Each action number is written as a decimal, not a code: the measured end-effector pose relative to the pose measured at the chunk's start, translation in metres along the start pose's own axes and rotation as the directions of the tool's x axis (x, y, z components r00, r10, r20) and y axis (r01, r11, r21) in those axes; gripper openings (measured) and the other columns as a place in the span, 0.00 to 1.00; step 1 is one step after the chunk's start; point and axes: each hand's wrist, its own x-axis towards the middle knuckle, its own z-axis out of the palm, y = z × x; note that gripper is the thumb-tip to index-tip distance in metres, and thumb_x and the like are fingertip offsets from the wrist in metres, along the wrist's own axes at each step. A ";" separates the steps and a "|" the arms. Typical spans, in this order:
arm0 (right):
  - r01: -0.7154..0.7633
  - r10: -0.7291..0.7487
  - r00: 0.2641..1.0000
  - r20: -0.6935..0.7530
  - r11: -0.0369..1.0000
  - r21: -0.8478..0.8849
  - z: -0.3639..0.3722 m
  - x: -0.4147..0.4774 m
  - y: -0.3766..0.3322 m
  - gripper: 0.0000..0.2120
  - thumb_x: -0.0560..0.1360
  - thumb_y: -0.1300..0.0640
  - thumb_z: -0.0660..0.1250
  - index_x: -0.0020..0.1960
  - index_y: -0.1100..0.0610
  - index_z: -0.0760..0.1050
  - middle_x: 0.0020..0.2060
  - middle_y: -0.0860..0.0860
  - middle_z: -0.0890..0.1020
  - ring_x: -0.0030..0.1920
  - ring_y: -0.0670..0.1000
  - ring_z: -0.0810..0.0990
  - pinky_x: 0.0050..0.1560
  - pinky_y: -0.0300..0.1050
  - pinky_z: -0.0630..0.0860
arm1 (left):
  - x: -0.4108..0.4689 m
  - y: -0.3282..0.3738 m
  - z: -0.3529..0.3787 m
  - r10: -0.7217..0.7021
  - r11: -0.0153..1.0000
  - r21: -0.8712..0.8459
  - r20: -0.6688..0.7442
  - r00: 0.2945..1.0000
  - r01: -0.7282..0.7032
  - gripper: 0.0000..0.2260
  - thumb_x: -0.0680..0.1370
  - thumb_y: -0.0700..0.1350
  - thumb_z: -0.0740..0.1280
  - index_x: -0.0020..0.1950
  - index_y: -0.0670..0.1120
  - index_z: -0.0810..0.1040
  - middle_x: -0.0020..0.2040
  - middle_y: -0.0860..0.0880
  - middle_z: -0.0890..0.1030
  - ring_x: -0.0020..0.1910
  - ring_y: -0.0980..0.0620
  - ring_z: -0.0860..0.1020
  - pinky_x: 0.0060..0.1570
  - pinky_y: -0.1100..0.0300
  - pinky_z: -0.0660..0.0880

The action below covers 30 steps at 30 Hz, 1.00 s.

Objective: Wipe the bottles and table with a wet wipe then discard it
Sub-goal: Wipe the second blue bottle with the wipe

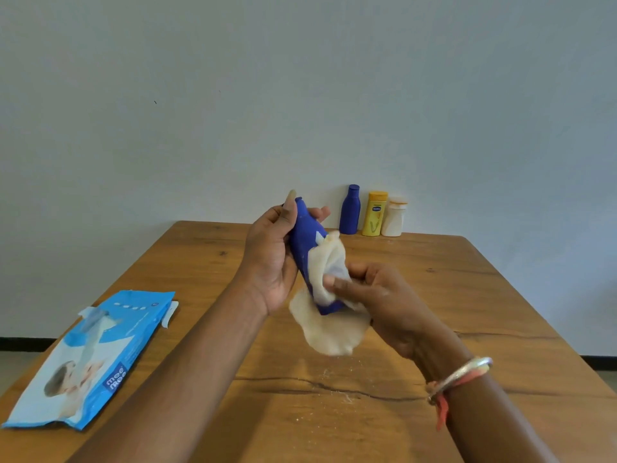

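My left hand (pixel 272 259) grips a blue bottle (pixel 305 237) near its neck and holds it tilted above the wooden table (pixel 467 295). A white wet wipe (pixel 329 324) is wrapped around the bottle's lower half and hangs loose below it. My right hand (pixel 377 295) pinches the wipe against the bottle. Three more bottles stand upright at the table's far edge by the wall: a small blue bottle (pixel 349 210), a yellow bottle (pixel 375 213) and a white bottle (pixel 394 217).
A blue and white wet wipe pack (pixel 90 359) lies on the table's left side with its flap open. Pale crumbs or dust (pixel 337 392) are scattered along a dark crack in the near middle of the tabletop. A plain wall stands behind the table.
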 end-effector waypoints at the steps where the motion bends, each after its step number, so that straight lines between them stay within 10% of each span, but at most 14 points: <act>1: 0.012 -0.012 0.999 -0.032 1.000 0.008 0.000 0.002 -0.003 0.19 0.73 0.49 0.72 0.58 0.60 0.83 0.51 0.57 0.87 0.53 0.55 0.86 0.52 0.47 0.83 | -0.001 -0.001 0.002 0.002 1.000 -0.012 0.003 1.000 -0.002 0.11 0.84 0.48 0.63 0.57 0.40 0.75 0.46 0.44 0.86 0.62 0.41 0.83 0.57 0.47 0.82; 9: 0.128 0.041 0.977 -0.210 0.677 0.725 0.038 -0.011 0.019 0.16 0.78 0.53 0.66 0.62 0.59 0.81 0.59 0.61 0.84 0.61 0.60 0.83 0.65 0.60 0.77 | 0.000 0.000 0.005 0.168 0.975 -0.132 -0.104 0.980 -0.181 0.11 0.84 0.51 0.63 0.56 0.44 0.76 0.50 0.45 0.86 0.60 0.47 0.84 0.49 0.49 0.83; 16: 0.138 0.026 0.973 -0.228 0.726 0.673 0.020 -0.015 0.010 0.15 0.79 0.55 0.65 0.61 0.60 0.80 0.55 0.63 0.85 0.51 0.59 0.85 0.59 0.58 0.80 | -0.013 0.013 -0.016 0.275 0.961 -0.076 0.189 0.943 -0.266 0.12 0.78 0.42 0.65 0.61 0.43 0.74 0.46 0.47 0.84 0.62 0.43 0.81 0.58 0.53 0.80; 22: 0.226 -0.228 0.974 -0.014 0.971 -0.083 0.021 -0.016 0.005 0.17 0.79 0.47 0.62 0.55 0.59 0.82 0.48 0.56 0.86 0.48 0.57 0.84 0.49 0.45 0.79 | -0.019 0.002 -0.005 0.219 0.975 -0.015 0.212 0.952 -0.221 0.05 0.82 0.43 0.63 0.54 0.44 0.77 0.56 0.41 0.85 0.67 0.41 0.80 0.70 0.47 0.73; 27: 0.302 -0.352 0.935 0.033 0.746 -0.594 0.029 -0.008 -0.009 0.11 0.86 0.48 0.56 0.57 0.50 0.75 0.46 0.47 0.82 0.42 0.43 0.79 0.42 0.35 0.75 | -0.020 -0.003 0.009 0.100 0.986 0.121 0.094 0.990 -0.111 0.14 0.81 0.46 0.66 0.63 0.40 0.74 0.60 0.41 0.85 0.57 0.46 0.84 0.52 0.57 0.82; 30: 0.361 -0.529 0.847 0.044 0.514 -0.779 0.043 -0.009 0.002 0.19 0.85 0.56 0.58 0.76 0.50 0.65 0.73 0.47 0.73 0.64 0.41 0.76 0.58 0.38 0.78 | -0.021 -0.002 0.014 0.054 0.979 0.197 0.017 0.998 -0.056 0.20 0.81 0.50 0.67 0.67 0.37 0.74 0.59 0.45 0.86 0.49 0.52 0.84 0.45 0.58 0.82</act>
